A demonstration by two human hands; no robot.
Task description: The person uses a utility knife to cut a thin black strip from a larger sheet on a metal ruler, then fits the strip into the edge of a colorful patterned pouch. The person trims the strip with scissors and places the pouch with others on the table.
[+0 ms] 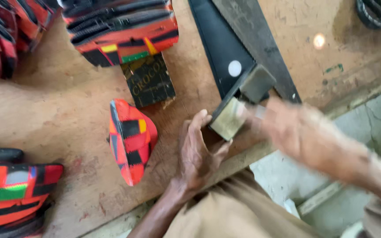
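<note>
The left hand (197, 154) is resting at the wooden desk (67, 114) edge, its fingers pressed together against a small rectangular block (228, 118). The blurred right hand (307, 134) is gripping that block's far end, fingers unclear. Beyond, a red patchwork piece (132, 140) is lying beside a dark box (148, 80) and a saw (243, 44).

Bare bench (62, 110) lies open to my left, between the stacked patterned pieces (120, 31) and the single folded one (132, 139). Ahead, the dark box (150, 80) and saw blade (248, 39) block my fingers (199, 128).
</note>
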